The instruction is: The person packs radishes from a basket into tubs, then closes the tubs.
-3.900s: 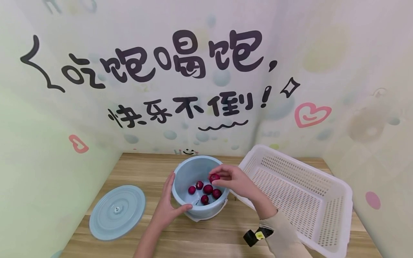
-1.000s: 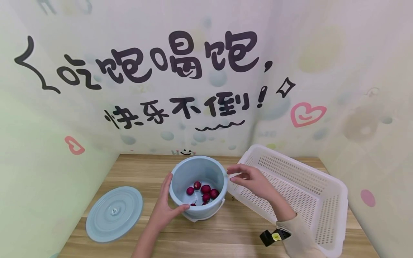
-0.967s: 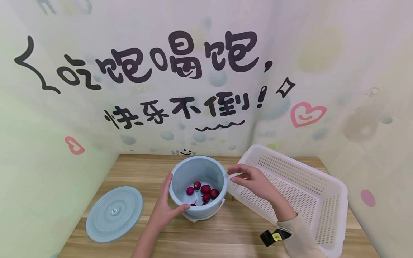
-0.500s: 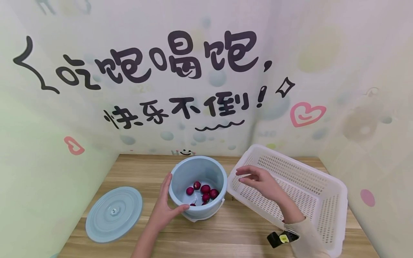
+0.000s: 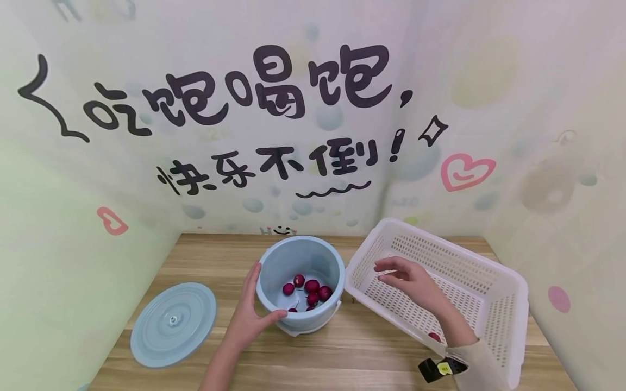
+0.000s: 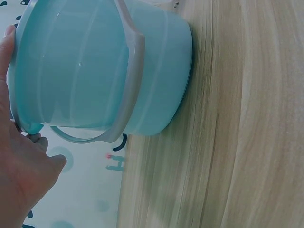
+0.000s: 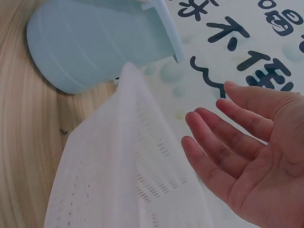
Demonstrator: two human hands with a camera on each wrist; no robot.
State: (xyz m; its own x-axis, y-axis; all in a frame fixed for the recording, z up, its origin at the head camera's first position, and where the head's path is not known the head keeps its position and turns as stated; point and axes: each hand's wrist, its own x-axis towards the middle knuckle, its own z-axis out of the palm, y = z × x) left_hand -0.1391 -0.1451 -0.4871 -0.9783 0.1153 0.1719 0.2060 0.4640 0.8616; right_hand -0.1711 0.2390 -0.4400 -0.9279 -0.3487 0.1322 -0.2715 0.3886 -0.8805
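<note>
A light blue bucket (image 5: pixel 303 254) stands on the wooden table with several small red radishes (image 5: pixel 311 286) at its bottom. My left hand (image 5: pixel 251 320) grips the bucket's left side, the thumb over the near rim. In the left wrist view its fingertips curl at the lip. My right hand (image 5: pixel 411 279) is over the left part of a white perforated basket (image 5: pixel 515 304), fingers loosely bent, holding nothing; the right wrist view shows its bare palm (image 7: pixel 270 175). A single radish (image 5: pixel 434 337) shows in the basket beside my right forearm, which hides some of the basket floor.
The round blue lid (image 5: pixel 173 326) lies flat on the table (image 5: pixel 313 364) at the left. The basket's left edge is close beside the bucket. The bucket's handle (image 6: pixel 135 71) hangs down its side. A printed wall (image 5: pixel 274 206) closes off the back.
Earlier my right hand held a radish over the bucket; afterwards, empty, it has moved right, over the basket, uncovering a radish there. The left hand has kept its grip on the bucket.
</note>
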